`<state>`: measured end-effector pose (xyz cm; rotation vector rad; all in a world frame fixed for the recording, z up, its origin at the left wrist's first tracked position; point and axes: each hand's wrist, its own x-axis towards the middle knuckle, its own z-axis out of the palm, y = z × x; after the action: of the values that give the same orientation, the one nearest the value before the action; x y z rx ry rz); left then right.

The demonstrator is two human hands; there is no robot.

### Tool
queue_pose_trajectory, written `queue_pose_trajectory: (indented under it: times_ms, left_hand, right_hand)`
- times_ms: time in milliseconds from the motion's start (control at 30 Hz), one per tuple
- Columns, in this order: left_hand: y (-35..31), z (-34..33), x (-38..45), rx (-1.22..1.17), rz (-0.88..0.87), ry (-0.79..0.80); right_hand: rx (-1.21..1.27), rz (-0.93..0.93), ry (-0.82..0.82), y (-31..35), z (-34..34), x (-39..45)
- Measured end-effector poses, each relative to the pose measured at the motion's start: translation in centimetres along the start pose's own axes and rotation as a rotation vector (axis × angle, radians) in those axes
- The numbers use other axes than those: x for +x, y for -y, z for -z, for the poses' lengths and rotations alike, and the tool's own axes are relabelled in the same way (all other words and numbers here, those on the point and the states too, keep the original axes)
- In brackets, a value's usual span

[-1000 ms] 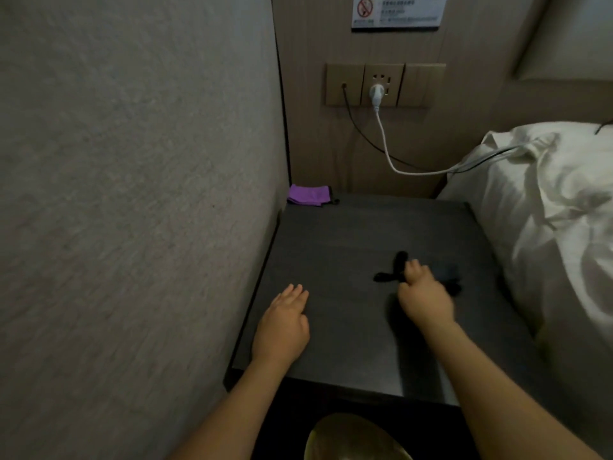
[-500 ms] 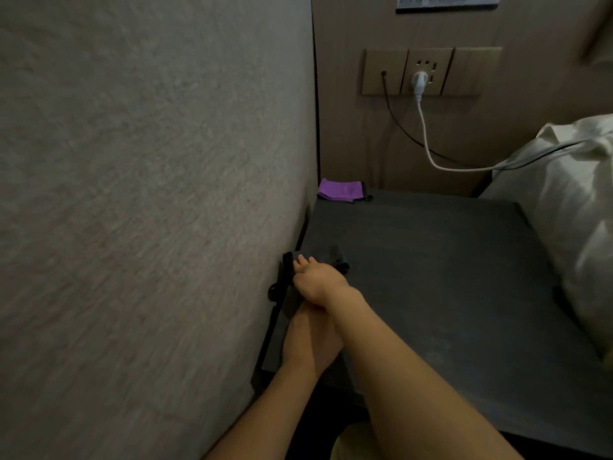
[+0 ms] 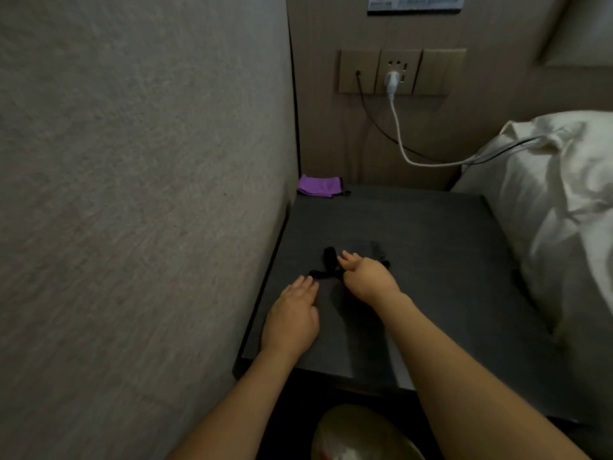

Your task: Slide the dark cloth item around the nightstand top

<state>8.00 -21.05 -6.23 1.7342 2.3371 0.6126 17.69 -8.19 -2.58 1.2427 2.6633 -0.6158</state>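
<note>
The small black fabric piece [image 3: 335, 268], thin and crumpled with loops or straps trailing from it, lies on the dark wood-grain nightstand top [image 3: 414, 247], toward its left half and not far from the grey textured wall [image 3: 132, 194]. Your right hand [image 3: 368, 280] is the nearer one: it sits on the cloth's right part, fingers curled down, and seems to pinch it, though dark cloth on a dark top hides the exact grip. From that hand the visible cloth runs left and slightly away from you, its long axis roughly across the top. Your left hand [image 3: 292, 317] lies flat with fingers straight, holding nothing, its fingertips just touching the cloth's near-left end. A folded purple cloth [image 3: 318, 185] sits well apart in the far left corner.
</note>
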Motion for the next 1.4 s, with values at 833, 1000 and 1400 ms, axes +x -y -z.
queue_pose_trajectory:
  times_ms: [833, 1000, 1400]
  left_hand:
    - [-0.4, 0.7, -2.3, -0.016, 0.037, 0.009]
    - [-0.2, 0.4, -2.2, -0.030, 0.058, 0.013]
    - [-0.3, 0.2, -2.0, -0.117, 0.114, -0.010]
  right_hand:
    - [0.104, -0.476, -0.176, -11.6, 0.4, -9.1]
    - [0.099, -0.324, -0.113, -5.1, -0.9, -5.9]
    - [0.064, -0.079, 0.033, 6.1, -2.0, 1.6]
